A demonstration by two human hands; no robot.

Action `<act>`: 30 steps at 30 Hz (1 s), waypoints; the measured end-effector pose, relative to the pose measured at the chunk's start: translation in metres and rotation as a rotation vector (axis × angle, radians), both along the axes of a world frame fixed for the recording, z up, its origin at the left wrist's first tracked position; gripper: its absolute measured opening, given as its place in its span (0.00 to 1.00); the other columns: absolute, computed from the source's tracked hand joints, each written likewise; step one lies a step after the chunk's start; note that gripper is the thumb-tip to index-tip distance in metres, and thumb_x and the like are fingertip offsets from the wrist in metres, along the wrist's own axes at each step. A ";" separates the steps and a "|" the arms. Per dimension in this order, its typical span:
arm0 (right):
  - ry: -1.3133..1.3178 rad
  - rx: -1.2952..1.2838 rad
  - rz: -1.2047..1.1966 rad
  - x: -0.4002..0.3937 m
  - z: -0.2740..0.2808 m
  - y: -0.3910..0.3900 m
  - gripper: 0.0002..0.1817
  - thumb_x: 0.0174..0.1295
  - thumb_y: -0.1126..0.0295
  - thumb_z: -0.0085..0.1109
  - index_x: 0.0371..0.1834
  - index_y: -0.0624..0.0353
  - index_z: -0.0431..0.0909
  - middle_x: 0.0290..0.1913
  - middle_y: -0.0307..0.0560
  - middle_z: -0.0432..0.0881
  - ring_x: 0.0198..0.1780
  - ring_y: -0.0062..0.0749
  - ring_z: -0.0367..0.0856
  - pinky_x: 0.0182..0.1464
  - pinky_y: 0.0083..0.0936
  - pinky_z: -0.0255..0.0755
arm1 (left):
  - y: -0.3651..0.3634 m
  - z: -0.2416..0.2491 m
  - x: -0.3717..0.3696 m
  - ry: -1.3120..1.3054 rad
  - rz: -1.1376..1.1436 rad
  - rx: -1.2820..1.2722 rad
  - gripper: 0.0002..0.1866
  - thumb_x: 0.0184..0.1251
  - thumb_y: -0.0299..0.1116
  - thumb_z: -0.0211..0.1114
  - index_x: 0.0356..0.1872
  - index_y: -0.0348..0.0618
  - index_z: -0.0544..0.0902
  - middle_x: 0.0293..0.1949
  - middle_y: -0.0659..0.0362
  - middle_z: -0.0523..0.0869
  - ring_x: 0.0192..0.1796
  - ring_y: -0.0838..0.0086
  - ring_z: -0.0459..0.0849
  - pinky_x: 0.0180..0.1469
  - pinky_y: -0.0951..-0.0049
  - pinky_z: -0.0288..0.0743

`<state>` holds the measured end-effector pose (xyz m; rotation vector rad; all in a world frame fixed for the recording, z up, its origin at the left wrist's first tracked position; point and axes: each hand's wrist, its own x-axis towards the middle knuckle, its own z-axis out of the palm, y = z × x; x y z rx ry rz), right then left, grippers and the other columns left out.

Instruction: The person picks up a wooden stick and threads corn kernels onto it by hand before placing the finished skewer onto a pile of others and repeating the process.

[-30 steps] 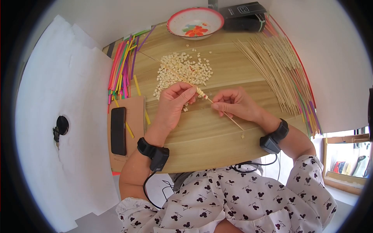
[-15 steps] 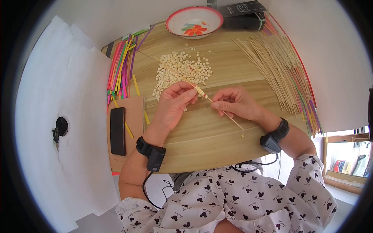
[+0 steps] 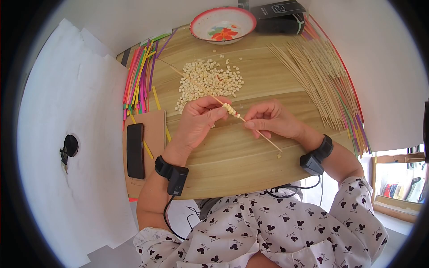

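A thin bamboo skewer (image 3: 268, 140) slants across the middle, from the upper left down to the lower right. Several pale kernels (image 3: 230, 110), like corn, are threaded on it between my hands, one with a reddish mark. My left hand (image 3: 199, 120) is closed, its thumb and fingertips pinching the skewer at the upper end of the threaded kernels. Just below them, my right hand (image 3: 275, 119) grips the same skewer between thumb and fingers. Beyond my left hand lies a loose pile of kernels (image 3: 208, 78). One stray kernel (image 3: 279, 155) rests near the skewer's lower tip.
An enamel bowl (image 3: 201, 27) with a red rim and a black box (image 3: 281, 24) stand at the back. Bare and kernel-filled skewers (image 3: 308, 80) lie on the right. Colored strips (image 3: 140, 76) are at the left, above a phone (image 3: 135, 151) on a brown notebook (image 3: 154, 120).
My left hand has shifted slightly, and the threaded kernels show a little more clearly beside its fingertips. The skewer's upper part is more visible over the pile. My right hand stays nearly in place.
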<state>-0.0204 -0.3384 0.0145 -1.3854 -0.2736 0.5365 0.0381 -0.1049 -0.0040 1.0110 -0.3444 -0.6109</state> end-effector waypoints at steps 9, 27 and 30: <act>0.024 -0.004 0.031 0.000 0.000 -0.001 0.07 0.68 0.68 0.59 0.37 0.61 0.81 0.23 0.36 0.80 0.19 0.10 0.69 0.21 0.10 0.62 | 0.003 -0.001 0.001 0.002 -0.017 -0.003 0.12 0.63 0.22 0.67 0.48 0.35 0.84 0.40 0.58 0.86 0.40 0.80 0.82 0.44 0.79 0.76; 0.022 -0.040 -0.137 0.007 0.001 -0.007 0.07 0.67 0.68 0.61 0.38 0.61 0.81 0.22 0.37 0.80 0.19 0.10 0.68 0.22 0.10 0.60 | 0.011 0.012 0.011 -0.265 0.249 0.274 0.10 0.65 0.26 0.67 0.46 0.37 0.81 0.39 0.62 0.85 0.40 0.83 0.80 0.44 0.82 0.75; -0.014 -0.072 -0.186 0.012 0.000 -0.012 0.07 0.67 0.68 0.61 0.37 0.61 0.81 0.22 0.37 0.80 0.19 0.10 0.68 0.22 0.10 0.60 | 0.014 0.011 0.014 -0.300 0.317 0.297 0.07 0.64 0.25 0.67 0.42 0.38 0.82 0.38 0.64 0.84 0.38 0.82 0.78 0.43 0.81 0.72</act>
